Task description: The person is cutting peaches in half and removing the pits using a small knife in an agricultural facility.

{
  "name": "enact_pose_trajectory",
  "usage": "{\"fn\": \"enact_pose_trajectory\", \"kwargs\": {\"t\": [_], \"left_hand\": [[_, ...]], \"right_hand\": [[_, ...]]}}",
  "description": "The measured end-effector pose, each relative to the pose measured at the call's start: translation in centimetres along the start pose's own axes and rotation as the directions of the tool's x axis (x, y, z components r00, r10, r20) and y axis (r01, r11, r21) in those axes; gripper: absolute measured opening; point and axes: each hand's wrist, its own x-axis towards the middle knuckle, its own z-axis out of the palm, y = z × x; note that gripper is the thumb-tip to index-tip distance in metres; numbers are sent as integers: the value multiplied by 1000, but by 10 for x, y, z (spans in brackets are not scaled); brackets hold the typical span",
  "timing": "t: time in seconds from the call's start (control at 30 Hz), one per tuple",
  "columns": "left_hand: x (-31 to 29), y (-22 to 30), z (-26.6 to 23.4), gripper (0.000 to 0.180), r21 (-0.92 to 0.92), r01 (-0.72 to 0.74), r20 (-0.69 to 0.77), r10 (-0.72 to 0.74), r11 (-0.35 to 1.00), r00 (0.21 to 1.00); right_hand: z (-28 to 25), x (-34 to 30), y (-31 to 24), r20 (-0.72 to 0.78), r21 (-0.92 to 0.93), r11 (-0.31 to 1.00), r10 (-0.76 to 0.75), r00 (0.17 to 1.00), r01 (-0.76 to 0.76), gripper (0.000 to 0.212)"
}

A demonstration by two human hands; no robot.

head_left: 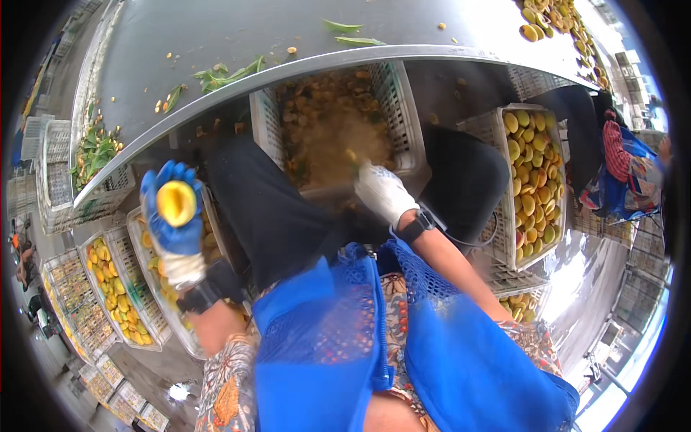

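My left hand (171, 219), in a blue-coated glove with a white cuff, holds a halved yellow peach (175, 204). The cut face is turned up and a hollow shows in its middle. My right hand (384, 193), in a white glove, is closed over the near edge of a pale plastic crate (407, 115) between my knees. Something small and yellowish blurs at its fingertips, too smeared to name. Brown pits and scraps (327, 108) lie in that crate, blurred in part.
A metal table (216, 29) with leaves (230, 75) and scraps runs across the front. Peach halves (533, 180) fill a crate at my right. More crates of yellow fruit (119, 291) stand at my left. Another person (622, 169) sits at the far right.
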Motion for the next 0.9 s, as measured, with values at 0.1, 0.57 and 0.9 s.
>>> {"fn": "enact_pose_trajectory", "kwargs": {"t": [0.1, 0.57, 0.9], "left_hand": [[-48, 28, -74, 44, 111, -140, -265, 166, 984, 950], [-127, 19, -92, 47, 74, -226, -578, 227, 971, 784], [-226, 7, -177, 39, 515, -72, -734, 483, 854, 477]], "right_hand": [[-42, -17, -39, -127, 232, 973, 33, 991, -3, 31], [-35, -10, -15, -19, 379, 912, 180, 983, -159, 37], [-1, 7, 2, -86, 369, 929, 71, 994, -34, 28]]}}
